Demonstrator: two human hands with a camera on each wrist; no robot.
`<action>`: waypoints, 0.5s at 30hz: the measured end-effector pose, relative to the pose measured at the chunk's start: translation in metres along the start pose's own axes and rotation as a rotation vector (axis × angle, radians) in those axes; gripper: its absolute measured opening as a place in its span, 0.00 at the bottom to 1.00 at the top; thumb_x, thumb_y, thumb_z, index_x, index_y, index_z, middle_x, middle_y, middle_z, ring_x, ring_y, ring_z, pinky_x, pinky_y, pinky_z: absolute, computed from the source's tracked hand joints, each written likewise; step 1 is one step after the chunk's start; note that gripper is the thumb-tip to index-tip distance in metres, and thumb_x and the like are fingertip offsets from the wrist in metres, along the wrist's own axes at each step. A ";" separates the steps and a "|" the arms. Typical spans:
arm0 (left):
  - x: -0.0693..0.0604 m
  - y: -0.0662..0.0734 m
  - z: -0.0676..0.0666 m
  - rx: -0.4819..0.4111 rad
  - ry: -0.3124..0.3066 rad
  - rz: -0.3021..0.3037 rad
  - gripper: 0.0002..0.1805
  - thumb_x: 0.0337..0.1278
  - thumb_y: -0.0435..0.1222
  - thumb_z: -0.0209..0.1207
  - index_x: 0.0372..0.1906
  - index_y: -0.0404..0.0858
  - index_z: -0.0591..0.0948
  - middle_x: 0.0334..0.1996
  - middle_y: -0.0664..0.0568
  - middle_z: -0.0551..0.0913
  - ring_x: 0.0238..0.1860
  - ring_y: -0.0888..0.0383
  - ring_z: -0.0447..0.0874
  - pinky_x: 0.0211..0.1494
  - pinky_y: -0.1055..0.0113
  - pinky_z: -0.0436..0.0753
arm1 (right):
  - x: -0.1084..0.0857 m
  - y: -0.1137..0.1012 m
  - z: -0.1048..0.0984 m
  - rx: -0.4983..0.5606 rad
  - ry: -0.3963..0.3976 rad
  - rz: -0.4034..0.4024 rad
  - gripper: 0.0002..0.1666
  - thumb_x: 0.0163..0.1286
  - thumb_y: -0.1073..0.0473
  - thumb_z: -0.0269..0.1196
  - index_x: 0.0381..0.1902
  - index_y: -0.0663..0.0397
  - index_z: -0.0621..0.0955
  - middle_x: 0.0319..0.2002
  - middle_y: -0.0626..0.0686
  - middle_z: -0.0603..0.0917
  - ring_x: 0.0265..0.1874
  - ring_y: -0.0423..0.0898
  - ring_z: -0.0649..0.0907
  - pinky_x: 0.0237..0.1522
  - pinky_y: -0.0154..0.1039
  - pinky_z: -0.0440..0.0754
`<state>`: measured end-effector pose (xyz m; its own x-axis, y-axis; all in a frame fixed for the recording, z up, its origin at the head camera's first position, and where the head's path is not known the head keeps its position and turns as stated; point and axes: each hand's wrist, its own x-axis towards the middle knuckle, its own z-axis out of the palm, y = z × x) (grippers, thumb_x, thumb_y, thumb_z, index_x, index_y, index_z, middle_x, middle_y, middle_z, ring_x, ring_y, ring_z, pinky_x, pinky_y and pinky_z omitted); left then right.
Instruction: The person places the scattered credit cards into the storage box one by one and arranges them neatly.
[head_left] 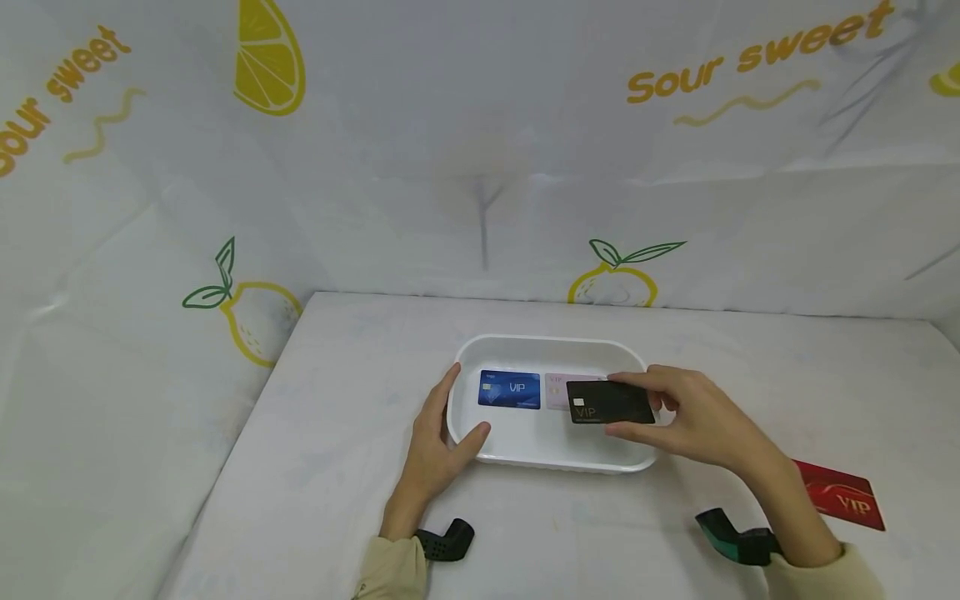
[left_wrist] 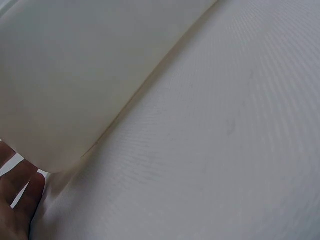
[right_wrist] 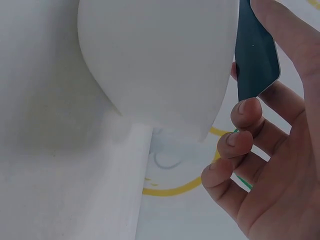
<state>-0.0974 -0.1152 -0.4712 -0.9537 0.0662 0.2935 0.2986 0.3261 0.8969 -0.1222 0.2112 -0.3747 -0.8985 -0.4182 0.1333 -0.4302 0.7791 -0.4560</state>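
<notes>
"Room at the edges?"
"The white, round-cornered plastic tray (head_left: pixel 536 437), its left end gripped by the left hand (head_left: pixel 435 457), shows bare floor between a blue rectangular card (head_left: pixel 509 390) and the near rim."
"The black rectangular card (head_left: pixel 611 402)?"
"Pinched by the right hand (head_left: pixel 701 417) above the tray's right end, gold "VIP" lettering and pale chip (head_left: pixel 579 402) showing."

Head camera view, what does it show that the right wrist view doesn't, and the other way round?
Only the head view shows the left hand at the white tray, the blue card and pink card inside it, and the red card.

Only the right wrist view shows the palm of the right hand and a plain face of the black card.

Both show that hand holding the black card, the tray and yellow print on the cloth.
</notes>
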 end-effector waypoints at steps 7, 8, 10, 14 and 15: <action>0.000 0.000 0.000 0.003 0.002 0.001 0.47 0.57 0.41 0.67 0.80 0.43 0.60 0.76 0.40 0.68 0.75 0.44 0.70 0.74 0.47 0.74 | 0.003 -0.007 0.004 -0.050 -0.014 0.019 0.35 0.50 0.38 0.80 0.56 0.42 0.87 0.23 0.39 0.71 0.29 0.38 0.70 0.27 0.30 0.66; 0.000 0.000 0.000 0.003 0.001 0.001 0.47 0.57 0.41 0.67 0.80 0.43 0.60 0.76 0.40 0.67 0.75 0.44 0.70 0.74 0.46 0.74 | 0.003 -0.008 0.004 -0.055 -0.013 0.019 0.35 0.50 0.38 0.80 0.56 0.41 0.87 0.23 0.40 0.71 0.28 0.38 0.70 0.27 0.30 0.65; 0.000 0.001 0.000 0.004 0.001 0.000 0.46 0.57 0.41 0.67 0.80 0.43 0.60 0.76 0.39 0.67 0.75 0.44 0.70 0.74 0.46 0.74 | 0.004 -0.010 0.006 -0.065 -0.011 0.015 0.35 0.50 0.38 0.80 0.55 0.41 0.87 0.23 0.39 0.71 0.28 0.37 0.70 0.27 0.30 0.65; 0.000 0.001 0.000 0.005 -0.001 -0.002 0.46 0.57 0.42 0.67 0.80 0.43 0.60 0.76 0.40 0.67 0.74 0.44 0.70 0.73 0.45 0.74 | 0.008 -0.015 0.011 -0.082 -0.019 0.018 0.35 0.49 0.36 0.79 0.55 0.41 0.88 0.23 0.39 0.70 0.27 0.38 0.70 0.26 0.30 0.64; 0.000 0.001 0.000 0.005 -0.001 -0.003 0.46 0.57 0.42 0.67 0.80 0.43 0.60 0.76 0.40 0.67 0.74 0.44 0.70 0.73 0.45 0.74 | 0.009 -0.017 0.012 -0.089 -0.022 0.019 0.35 0.49 0.35 0.79 0.55 0.40 0.88 0.23 0.39 0.70 0.27 0.37 0.69 0.25 0.30 0.63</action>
<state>-0.0974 -0.1148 -0.4706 -0.9546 0.0662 0.2904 0.2956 0.3308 0.8962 -0.1216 0.1888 -0.3760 -0.9050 -0.4120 0.1055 -0.4197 0.8249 -0.3786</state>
